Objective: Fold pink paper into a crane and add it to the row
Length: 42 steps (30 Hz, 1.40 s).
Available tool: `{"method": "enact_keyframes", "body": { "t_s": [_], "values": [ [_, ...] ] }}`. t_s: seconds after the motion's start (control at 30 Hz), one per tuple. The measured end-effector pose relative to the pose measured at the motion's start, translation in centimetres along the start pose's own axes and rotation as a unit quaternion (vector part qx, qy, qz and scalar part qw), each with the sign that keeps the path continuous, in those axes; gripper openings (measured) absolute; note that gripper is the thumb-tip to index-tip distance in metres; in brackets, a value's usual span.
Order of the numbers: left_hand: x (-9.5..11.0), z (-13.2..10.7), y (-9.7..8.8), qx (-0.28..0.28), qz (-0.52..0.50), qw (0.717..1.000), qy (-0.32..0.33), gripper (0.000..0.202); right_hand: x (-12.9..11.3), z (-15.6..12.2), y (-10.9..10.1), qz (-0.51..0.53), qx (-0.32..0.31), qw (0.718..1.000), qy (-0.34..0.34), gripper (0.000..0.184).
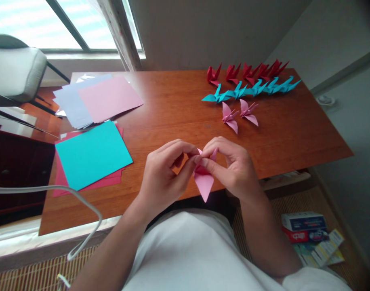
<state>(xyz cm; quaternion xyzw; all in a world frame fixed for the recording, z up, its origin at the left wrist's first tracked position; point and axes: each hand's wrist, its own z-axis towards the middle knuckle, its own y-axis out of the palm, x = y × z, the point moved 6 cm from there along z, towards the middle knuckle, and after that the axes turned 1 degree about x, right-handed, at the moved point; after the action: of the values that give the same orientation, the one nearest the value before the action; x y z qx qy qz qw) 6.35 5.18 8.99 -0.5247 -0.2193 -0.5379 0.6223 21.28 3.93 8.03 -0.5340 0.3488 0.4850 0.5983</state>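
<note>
A partly folded pink paper crane [204,184] is pinched between both my hands over the table's near edge. My left hand [169,169] grips its upper part between thumb and forefinger. Thumb and fingers of my right hand [230,165] close on it from the other side, the two thumbs almost touching. One pointed flap hangs down below my fingers, and a narrow tip shows above my right thumb. The fingertips hide the middle folds. Beyond my hands stand two finished pink cranes [230,117].
Rows of blue cranes [257,89] and red cranes [249,73] stand at the far right of the wooden table [173,109]. Pink and pale sheets [112,99] lie at the left, behind blue paper [94,155] over red sheets. A white cable [85,198] arches past the left corner.
</note>
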Motion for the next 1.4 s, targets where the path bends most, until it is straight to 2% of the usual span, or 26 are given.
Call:
{"method": "enact_keyframes", "body": {
  "t_s": [0.23,0.37,0.5,0.83,0.93,1.03,1.07,1.23,1.3,1.4],
  "values": [
    [-0.8,0.1,0.2,0.041,0.0,0.999,0.009,0.01,0.3,0.1,0.2,-0.01,0.006,1.0,-0.003,0.009],
    [-1.6,0.0,0.5,0.022,-0.046,0.999,-0.019,0.009,0.6,0.1,0.0,-0.02,0.017,1.0,0.001,0.011],
    [-1.7,-0.1,0.2,0.012,-0.049,0.998,-0.029,0.01,0.9,0.2,-0.1,0.01,0.023,1.0,0.003,0.01],
    [-1.4,-0.1,-0.6,0.068,-0.022,0.997,0.015,0.008,1.0,-0.3,-0.9,0.033,0.045,0.998,0.01,0.006],
    [-2.0,-0.3,-0.5,0.069,-0.042,0.997,0.008,0.006,1.9,-0.6,-1.3,0.051,0.065,0.996,0.019,0.014],
    [-2.4,-0.3,-0.1,0.037,-0.072,0.997,0.007,0.004,4.2,-0.9,-2.2,0.11,0.142,0.982,0.066,0.032],
    [-2.5,-0.4,-0.1,0.027,-0.079,0.996,0.007,0.004,5.1,-0.8,-2.1,0.123,0.132,0.979,0.097,0.034],
    [-2.7,-0.5,0.2,0.007,-0.103,0.994,0.025,0.006,7.2,-0.5,0.9,0.205,-0.041,0.962,0.177,0.036],
    [-2.8,-0.5,0.4,-0.001,-0.121,0.992,0.028,0.007,7.3,-0.5,1.6,0.228,-0.051,0.955,0.183,0.035],
    [-3.6,-0.7,0.6,0.001,-0.15,0.989,-0.003,0.004,7.2,-0.4,1.8,0.243,-0.021,0.954,0.176,0.029]
  ]
}}
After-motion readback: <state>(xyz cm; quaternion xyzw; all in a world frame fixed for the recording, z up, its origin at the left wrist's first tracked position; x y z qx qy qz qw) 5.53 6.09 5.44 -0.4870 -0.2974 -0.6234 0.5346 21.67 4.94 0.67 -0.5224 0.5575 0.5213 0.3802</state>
